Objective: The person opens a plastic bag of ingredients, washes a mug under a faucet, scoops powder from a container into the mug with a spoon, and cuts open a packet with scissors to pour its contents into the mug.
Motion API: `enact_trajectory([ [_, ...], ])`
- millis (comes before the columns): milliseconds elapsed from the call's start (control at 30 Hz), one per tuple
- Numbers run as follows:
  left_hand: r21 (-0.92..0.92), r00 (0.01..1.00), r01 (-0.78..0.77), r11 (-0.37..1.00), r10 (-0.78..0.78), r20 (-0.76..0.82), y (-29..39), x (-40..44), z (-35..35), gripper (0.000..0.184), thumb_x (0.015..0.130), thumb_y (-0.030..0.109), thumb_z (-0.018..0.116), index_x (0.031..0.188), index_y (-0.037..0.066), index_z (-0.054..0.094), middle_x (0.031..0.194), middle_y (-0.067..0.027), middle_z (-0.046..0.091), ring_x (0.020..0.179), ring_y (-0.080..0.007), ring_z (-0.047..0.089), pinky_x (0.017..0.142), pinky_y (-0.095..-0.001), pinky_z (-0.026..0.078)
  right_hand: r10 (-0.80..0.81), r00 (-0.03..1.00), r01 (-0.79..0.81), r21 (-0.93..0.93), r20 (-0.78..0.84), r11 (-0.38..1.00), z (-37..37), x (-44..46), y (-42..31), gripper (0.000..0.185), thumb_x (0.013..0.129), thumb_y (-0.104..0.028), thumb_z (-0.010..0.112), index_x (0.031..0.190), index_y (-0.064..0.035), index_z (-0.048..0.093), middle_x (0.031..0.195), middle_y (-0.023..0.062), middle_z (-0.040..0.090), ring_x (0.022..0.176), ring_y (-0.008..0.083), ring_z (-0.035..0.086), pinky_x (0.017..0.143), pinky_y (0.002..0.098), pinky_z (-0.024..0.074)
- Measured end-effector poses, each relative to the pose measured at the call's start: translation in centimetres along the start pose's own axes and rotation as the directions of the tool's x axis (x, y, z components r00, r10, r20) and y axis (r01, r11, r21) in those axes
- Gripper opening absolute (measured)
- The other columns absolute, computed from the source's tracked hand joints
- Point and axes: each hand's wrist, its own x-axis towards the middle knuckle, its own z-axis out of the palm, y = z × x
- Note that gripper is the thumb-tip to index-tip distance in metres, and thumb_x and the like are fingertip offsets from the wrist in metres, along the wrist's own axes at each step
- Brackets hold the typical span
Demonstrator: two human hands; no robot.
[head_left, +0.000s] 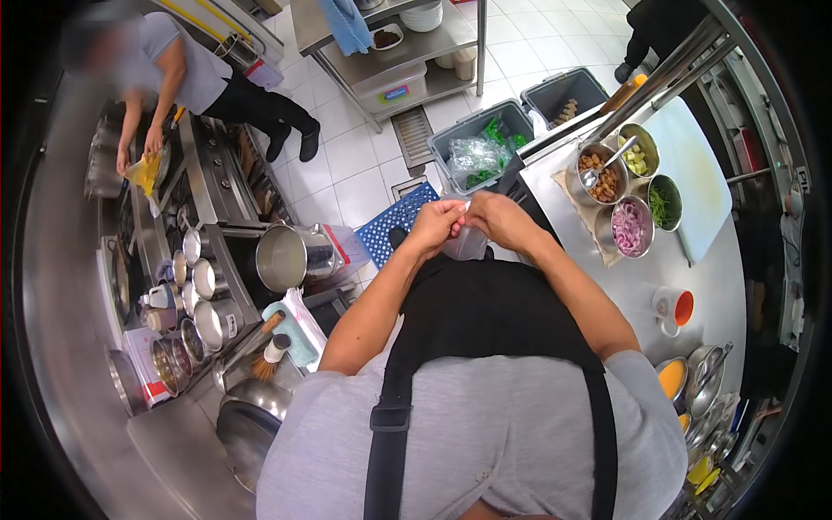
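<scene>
In front of my black apron I hold a clear plastic bag [468,245] at its top. My left hand [436,227] pinches one side of it with the fingers pressed together. Close beside it, my right hand [504,222] grips the other side, fingers curled inward. The bag hangs below both hands, and I cannot make out what is in it. To the right on the steel counter stand metal pots of sliced red onion [630,228], browned chunks with a spoon [598,172], chopped greens [664,204] and pale green pieces [637,158].
A grey bin [446,152] with plastic bags stands ahead, beside a blue perforated mat [394,227]. A white cutting board [693,173] and an orange-lined mug [672,310] are on the right counter. At the left stove another person [186,65] handles a yellow bag. A large pot [282,258] stands left.
</scene>
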Motion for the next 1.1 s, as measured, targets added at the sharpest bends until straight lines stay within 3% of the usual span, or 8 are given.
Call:
enact_trajectory([
  [133,0.267,0.995,-0.100,0.959,0.089,0.053,1.3,-0.8,-0.5,0.018,0.103,0.014,0.061,0.113,0.002,0.070,0.080,0.0038,0.062,0.066,-0.0059,0.056,0.060,-0.0232,0.047,0.056,0.984,-0.011,0.259,-0.166,0.966,-0.5,0.7,0.2,0.014,0.093,-0.011,0.065,0.096,0.0010,0.072,0.091,0.0179,0.071,0.085,0.0337,0.070,0.078,0.0417,0.0535],
  [200,0.311,0.979,-0.204,0.928,0.185,0.091,0.9,-0.3,-0.8,0.016,0.099,0.015,0.064,0.106,0.002,0.071,0.078,0.0038,0.062,0.066,-0.0072,0.057,0.060,-0.0267,0.048,0.312,0.948,-0.261,0.397,-0.069,0.880,-0.6,0.7,-0.6,0.015,0.094,-0.012,0.066,0.097,0.0017,0.072,0.085,0.0173,0.072,0.077,0.0255,0.070,0.073,0.0364,0.0535],
  [300,0.718,0.844,-0.394,0.575,0.535,0.034,1.9,-1.6,1.0,0.015,0.091,0.016,0.071,0.093,0.001,0.072,0.072,-0.0039,0.066,0.063,-0.0149,0.062,0.059,-0.0340,0.050,0.374,0.917,-0.300,0.380,-0.137,0.875,-0.4,1.3,-0.8,0.015,0.094,-0.012,0.066,0.096,0.0020,0.072,0.081,0.0168,0.072,0.070,0.0225,0.070,0.068,0.0355,0.0533],
  [433,0.837,0.606,-0.458,0.299,0.794,0.047,2.3,-1.7,2.3,0.015,0.082,0.013,0.073,0.085,-0.001,0.069,0.076,-0.0205,0.066,0.064,-0.0347,0.066,0.059,-0.0399,0.051,0.433,0.888,-0.346,0.397,-0.155,0.850,0.3,2.2,0.0,0.015,0.094,-0.012,0.067,0.096,0.0021,0.073,0.077,0.0156,0.072,0.060,0.0220,0.068,0.061,0.0355,0.0533],
  [767,0.856,0.458,-0.474,0.209,0.888,0.037,1.1,-2.5,2.1,0.010,0.086,0.008,0.075,0.094,0.002,0.075,0.081,-0.0155,0.068,0.071,-0.0343,0.067,0.064,-0.0423,0.052,0.416,0.897,-0.441,0.345,0.148,0.829,-0.2,4.0,2.0,0.014,0.091,-0.007,0.067,0.089,0.0037,0.076,0.064,0.0130,0.070,0.051,0.0168,0.068,0.050,0.0336,0.0563],
  [867,0.806,0.528,-0.549,0.224,0.840,0.127,1.6,-3.5,1.6,0.011,0.085,0.007,0.076,0.095,0.002,0.076,0.082,-0.0154,0.069,0.073,-0.0315,0.069,0.064,-0.0405,0.052,0.400,0.865,-0.494,0.370,0.304,0.787,-0.3,4.0,2.5,0.010,0.089,-0.004,0.070,0.091,0.0052,0.073,0.067,0.0102,0.069,0.053,0.0153,0.067,0.049,0.0319,0.0556],
  [1033,0.837,0.628,-0.310,0.450,0.758,-0.175,-1.3,-1.8,0.0,0.012,0.088,0.014,0.068,0.087,0.003,0.072,0.067,-0.0091,0.061,0.053,-0.0220,0.058,0.053,-0.0344,0.047,0.406,0.914,-0.338,0.518,-0.019,0.785,2.2,2.2,1.2,0.009,0.086,-0.003,0.076,0.093,0.0024,0.072,0.074,0.0071,0.070,0.067,0.0134,0.070,0.060,0.0299,0.0565],
  [1100,0.193,0.935,-0.113,0.975,0.170,-0.310,0.0,-1.9,-1.4,0.014,0.091,0.014,0.067,0.083,0.004,0.069,0.064,-0.0030,0.054,0.051,-0.0141,0.049,0.048,-0.0285,0.040,0.278,0.958,-0.221,0.452,-0.063,0.864,2.0,1.8,0.5,0.011,0.086,-0.008,0.077,0.091,0.0015,0.074,0.078,0.0110,0.072,0.073,0.0190,0.072,0.067,0.0334,0.0569],
])
